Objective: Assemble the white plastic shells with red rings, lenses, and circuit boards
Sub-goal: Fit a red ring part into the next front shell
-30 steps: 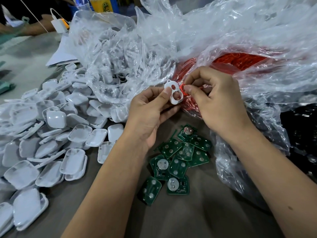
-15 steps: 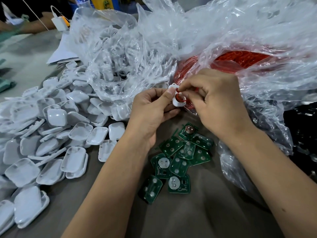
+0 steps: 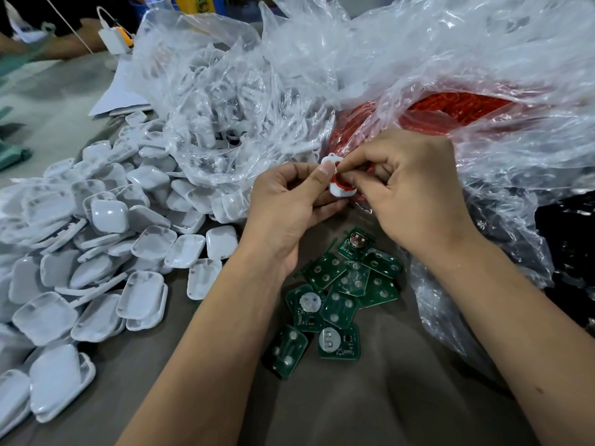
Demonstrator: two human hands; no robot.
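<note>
Where the two hands meet just above frame centre, we find most of the white shell (image 3: 340, 188) covered by fingers; only its upper lobe and lower rim show. The left hand (image 3: 289, 204) pinches the shell, thumb pressed on its front and the other fingers curled behind. The right hand (image 3: 415, 194) has thumb and forefinger closed on the red ring (image 3: 341, 181), which sits in the shell's lower opening. We cannot tell whether the ring is fully seated.

At twelve o'clock a clear bag (image 3: 231, 123) holds more white parts, their shapes blurred by the crumpled film. At one to two o'clock a second bag (image 3: 483, 75) holds the red rings (image 3: 450, 107), seen only as a red mass. At three o'clock a dark bag (image 3: 573, 239) is cut off by the frame edge; its contents cannot be made out.

From eight to ten o'clock a heap of white covers (image 3: 96, 252) spreads over the counter (image 3: 386, 397) and runs off the left edge. The green circuit boards (image 3: 338, 297) lie in a loose overlapping cluster at six o'clock, just below the hands, between the forearms. No lenses can be identified.

Bare counter shows at five to six o'clock, below the boards, and in a narrow strip at seven o'clock beside the covers. At eleven o'clock another person's arm (image 3: 64, 43) rests on the far edge, partly cut off.
</note>
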